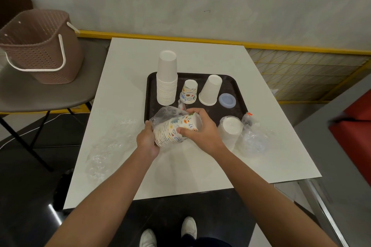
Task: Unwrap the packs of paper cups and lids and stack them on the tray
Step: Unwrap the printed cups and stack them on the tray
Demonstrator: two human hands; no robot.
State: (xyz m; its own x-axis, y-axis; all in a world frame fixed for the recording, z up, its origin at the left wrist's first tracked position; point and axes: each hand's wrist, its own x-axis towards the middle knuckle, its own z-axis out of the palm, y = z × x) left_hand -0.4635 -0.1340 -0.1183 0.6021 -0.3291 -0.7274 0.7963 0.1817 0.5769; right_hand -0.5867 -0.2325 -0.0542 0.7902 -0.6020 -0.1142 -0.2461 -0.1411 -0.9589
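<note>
Left hand [147, 139], right hand [201, 128] round tilted, cartoon-printed cup stack [172, 132]

The table [124, 78] top is seen to be smooth, matt and white. The tray [234, 112] is made of dark plastic, faintly speckled, with a dull sheen. The white cups [167, 80] are of plain matt paper; the printed cups [176, 128] are of paper covered in coloured drawings. The lids [227, 100] at the tray's right edge are of cloudy bluish plastic. The wrap [108, 142] at the table's left edge is thin clear film, crinkled and glossy. The basket [40, 46] is moulded in matt pink plastic with a woven pattern.
</note>
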